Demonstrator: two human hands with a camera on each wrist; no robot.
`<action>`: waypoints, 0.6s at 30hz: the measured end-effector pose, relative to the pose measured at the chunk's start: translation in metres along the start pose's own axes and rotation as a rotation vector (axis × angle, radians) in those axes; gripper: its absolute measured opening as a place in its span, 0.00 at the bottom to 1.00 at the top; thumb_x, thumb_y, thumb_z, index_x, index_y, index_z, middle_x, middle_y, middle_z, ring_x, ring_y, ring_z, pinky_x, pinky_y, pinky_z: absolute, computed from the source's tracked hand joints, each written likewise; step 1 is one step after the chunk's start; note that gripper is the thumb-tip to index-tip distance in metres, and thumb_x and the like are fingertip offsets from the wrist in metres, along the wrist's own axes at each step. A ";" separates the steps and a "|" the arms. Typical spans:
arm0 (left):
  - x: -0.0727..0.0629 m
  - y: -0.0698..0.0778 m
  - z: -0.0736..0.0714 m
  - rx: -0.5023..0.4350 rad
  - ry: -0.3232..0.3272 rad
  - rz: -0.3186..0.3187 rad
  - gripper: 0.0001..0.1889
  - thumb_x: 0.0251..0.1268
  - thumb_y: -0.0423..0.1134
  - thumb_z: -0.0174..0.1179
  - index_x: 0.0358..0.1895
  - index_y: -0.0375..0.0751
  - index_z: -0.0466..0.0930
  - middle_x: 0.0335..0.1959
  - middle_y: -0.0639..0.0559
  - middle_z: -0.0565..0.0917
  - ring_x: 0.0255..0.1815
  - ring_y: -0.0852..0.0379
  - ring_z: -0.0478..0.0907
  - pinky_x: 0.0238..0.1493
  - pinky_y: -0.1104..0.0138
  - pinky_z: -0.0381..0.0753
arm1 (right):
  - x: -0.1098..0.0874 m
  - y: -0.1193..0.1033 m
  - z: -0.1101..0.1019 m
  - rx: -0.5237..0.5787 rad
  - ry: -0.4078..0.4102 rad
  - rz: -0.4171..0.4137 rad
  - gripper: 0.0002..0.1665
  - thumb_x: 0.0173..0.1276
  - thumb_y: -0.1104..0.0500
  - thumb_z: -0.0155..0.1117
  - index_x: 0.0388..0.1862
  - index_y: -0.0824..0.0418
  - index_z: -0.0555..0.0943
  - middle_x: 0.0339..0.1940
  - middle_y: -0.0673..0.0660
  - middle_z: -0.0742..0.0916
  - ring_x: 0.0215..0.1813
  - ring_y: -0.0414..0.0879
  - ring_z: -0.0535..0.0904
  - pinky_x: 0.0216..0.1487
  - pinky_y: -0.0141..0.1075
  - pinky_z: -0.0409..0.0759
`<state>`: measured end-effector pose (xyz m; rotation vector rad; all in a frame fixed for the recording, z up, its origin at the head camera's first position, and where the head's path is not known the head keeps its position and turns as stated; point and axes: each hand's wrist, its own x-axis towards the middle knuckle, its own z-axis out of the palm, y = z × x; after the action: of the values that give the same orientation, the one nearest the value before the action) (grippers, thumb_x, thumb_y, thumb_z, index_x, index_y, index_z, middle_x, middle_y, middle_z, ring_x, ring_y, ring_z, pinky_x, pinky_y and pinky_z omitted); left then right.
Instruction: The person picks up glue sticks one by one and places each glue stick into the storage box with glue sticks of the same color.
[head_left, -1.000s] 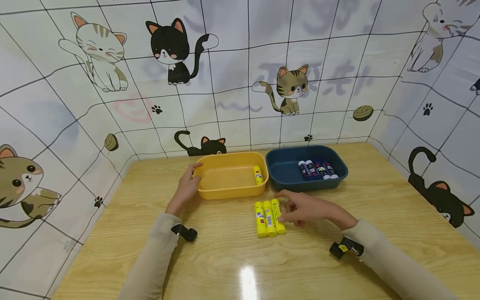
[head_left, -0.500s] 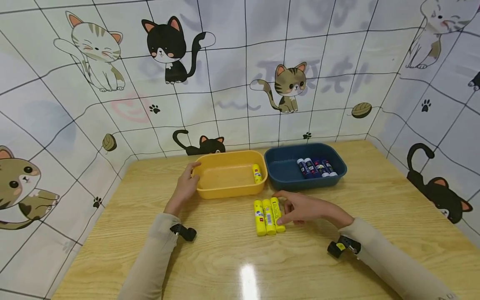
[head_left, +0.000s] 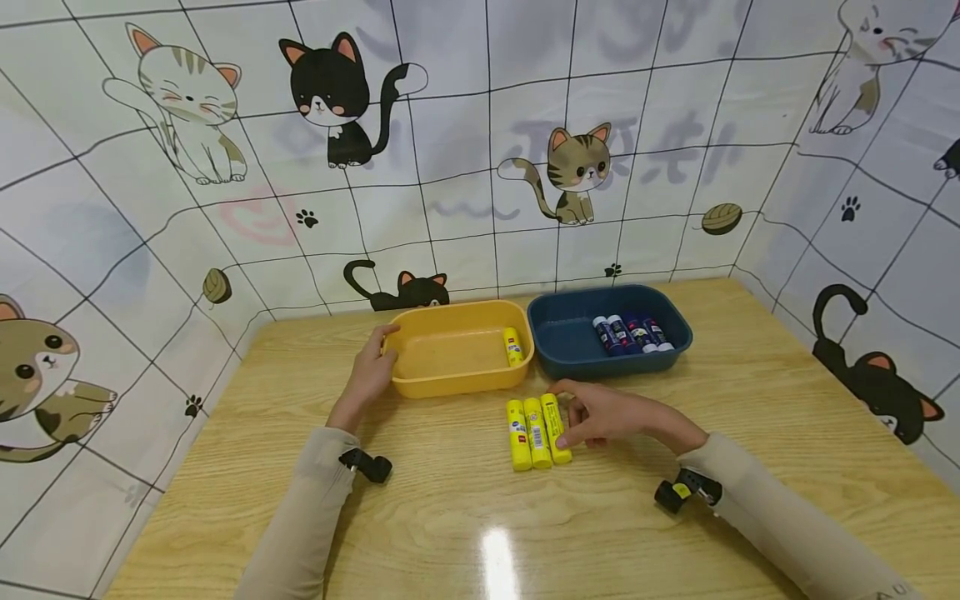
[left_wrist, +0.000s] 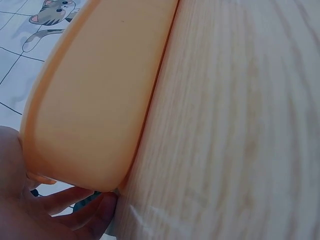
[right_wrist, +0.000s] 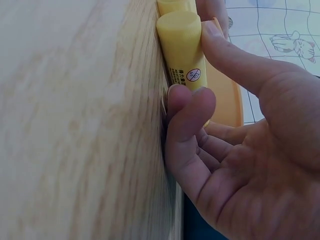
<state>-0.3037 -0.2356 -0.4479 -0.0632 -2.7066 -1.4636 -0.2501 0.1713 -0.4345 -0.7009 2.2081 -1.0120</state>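
The fingertips of the right hand [head_left: 611, 415] are partly hidden behind its own knuckles in the head view, and most of the left hand [head_left: 369, 372] runs out of its wrist view at the lower corner; the lettering on the sticks is mostly too small to read. The right hand pinches the right stick [head_left: 553, 425] between its thumb, near the 6 o'clock end, and its bent fingers, with the index finger reaching the 12 o'clock end. How firm this hold is, I cannot tell. That stick lies on the table [head_left: 420, 508], bright yellow, with a smooth cap, dark print and a small round red-rimmed mark. At its 9 o'clock side lie the middle stick [head_left: 537, 433] and the left stick [head_left: 518, 435], both yellow and labelled, all three side by side. The left hand grips the yellow tray [head_left: 450, 354] at its 9 o'clock end; one short yellow stick [head_left: 512, 347] lies inside toward 3 o'clock. Just beyond, at 3 o'clock, the blue tray [head_left: 567, 337] holds dark sticks [head_left: 621, 335] with white ends. The table has pale wood grain and a glare spot toward 6 o'clock; the white wall [head_left: 450, 108] at 12 o'clock carries gridlines and cartoon cats.
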 end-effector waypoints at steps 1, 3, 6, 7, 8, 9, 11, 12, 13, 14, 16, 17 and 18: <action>0.000 0.000 0.000 0.001 0.001 0.000 0.27 0.78 0.34 0.41 0.77 0.45 0.63 0.76 0.34 0.68 0.73 0.39 0.68 0.68 0.48 0.71 | 0.000 0.000 0.000 0.002 0.001 0.001 0.47 0.66 0.52 0.75 0.75 0.65 0.61 0.30 0.55 0.83 0.24 0.46 0.75 0.26 0.34 0.74; -0.001 0.000 0.000 0.000 0.000 -0.002 0.26 0.78 0.34 0.41 0.77 0.45 0.63 0.76 0.33 0.69 0.71 0.39 0.69 0.67 0.48 0.72 | 0.000 0.000 0.000 0.006 0.004 0.002 0.47 0.66 0.52 0.75 0.75 0.65 0.61 0.30 0.55 0.83 0.25 0.46 0.76 0.27 0.34 0.74; -0.002 0.001 0.000 -0.006 -0.001 -0.005 0.26 0.78 0.34 0.41 0.77 0.45 0.63 0.75 0.33 0.69 0.71 0.39 0.70 0.66 0.49 0.73 | 0.000 0.000 0.000 0.011 0.007 0.007 0.47 0.66 0.52 0.76 0.75 0.65 0.61 0.30 0.55 0.83 0.25 0.46 0.77 0.27 0.35 0.76; -0.002 0.001 0.000 -0.004 -0.002 -0.005 0.26 0.78 0.34 0.41 0.77 0.45 0.63 0.76 0.34 0.68 0.71 0.39 0.69 0.66 0.49 0.73 | 0.000 0.000 0.000 0.014 0.008 0.009 0.47 0.66 0.52 0.76 0.74 0.65 0.61 0.30 0.55 0.83 0.26 0.46 0.77 0.28 0.35 0.76; -0.002 0.001 0.000 -0.004 -0.003 -0.006 0.26 0.78 0.34 0.41 0.77 0.45 0.63 0.76 0.34 0.68 0.71 0.39 0.69 0.66 0.49 0.73 | 0.000 0.000 0.000 0.017 0.007 0.009 0.47 0.66 0.52 0.76 0.74 0.66 0.61 0.30 0.55 0.83 0.26 0.46 0.77 0.28 0.35 0.76; -0.002 0.001 0.000 -0.004 -0.003 -0.005 0.26 0.78 0.34 0.41 0.77 0.45 0.64 0.76 0.34 0.68 0.71 0.39 0.69 0.66 0.49 0.73 | 0.000 0.000 0.000 0.019 0.006 0.010 0.47 0.66 0.53 0.76 0.74 0.66 0.61 0.30 0.55 0.83 0.26 0.46 0.77 0.28 0.35 0.76; -0.002 0.001 0.000 -0.001 -0.002 -0.003 0.26 0.77 0.34 0.41 0.77 0.45 0.64 0.77 0.34 0.68 0.73 0.39 0.68 0.67 0.49 0.71 | 0.000 0.001 0.000 0.022 0.004 0.011 0.46 0.66 0.53 0.75 0.74 0.65 0.61 0.30 0.55 0.83 0.26 0.46 0.77 0.28 0.35 0.77; -0.002 0.001 0.000 0.001 -0.003 -0.001 0.26 0.77 0.34 0.41 0.77 0.45 0.64 0.77 0.34 0.68 0.73 0.39 0.68 0.67 0.49 0.71 | 0.000 0.001 0.000 0.023 0.004 0.009 0.46 0.66 0.53 0.75 0.74 0.65 0.60 0.30 0.55 0.83 0.26 0.46 0.77 0.28 0.35 0.77; -0.002 0.001 0.000 0.002 -0.001 0.001 0.26 0.77 0.34 0.41 0.76 0.45 0.64 0.77 0.34 0.68 0.73 0.39 0.68 0.68 0.48 0.71 | 0.000 0.001 0.000 0.026 0.003 0.007 0.46 0.66 0.53 0.75 0.74 0.65 0.60 0.30 0.55 0.83 0.26 0.47 0.77 0.28 0.35 0.78; -0.003 0.001 0.000 0.003 -0.001 0.003 0.26 0.77 0.34 0.41 0.76 0.45 0.64 0.77 0.34 0.68 0.74 0.39 0.68 0.68 0.48 0.71 | 0.000 0.001 0.000 0.027 0.003 0.005 0.46 0.67 0.53 0.75 0.74 0.65 0.60 0.30 0.55 0.83 0.26 0.47 0.78 0.28 0.35 0.78; -0.003 0.002 0.000 0.009 0.001 0.007 0.26 0.77 0.35 0.41 0.76 0.45 0.64 0.77 0.35 0.68 0.74 0.39 0.67 0.69 0.48 0.70 | 0.000 0.001 0.000 0.033 0.002 -0.004 0.45 0.67 0.54 0.75 0.73 0.65 0.60 0.30 0.55 0.83 0.26 0.47 0.78 0.28 0.36 0.79; -0.003 0.002 0.000 0.009 0.003 0.008 0.26 0.77 0.35 0.41 0.76 0.45 0.64 0.77 0.34 0.68 0.74 0.39 0.68 0.69 0.48 0.70 | 0.000 0.001 0.000 0.039 0.000 -0.009 0.45 0.67 0.54 0.75 0.73 0.65 0.60 0.30 0.55 0.83 0.26 0.47 0.78 0.28 0.36 0.79; -0.003 0.002 0.000 0.012 0.005 0.008 0.26 0.76 0.35 0.41 0.76 0.45 0.65 0.76 0.34 0.68 0.73 0.39 0.68 0.69 0.48 0.70 | -0.001 0.001 0.000 0.041 -0.002 -0.012 0.45 0.67 0.54 0.75 0.73 0.65 0.60 0.30 0.55 0.83 0.26 0.47 0.78 0.28 0.36 0.79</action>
<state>-0.3009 -0.2347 -0.4464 -0.0698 -2.7080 -1.4434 -0.2501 0.1725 -0.4355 -0.6970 2.1773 -1.0592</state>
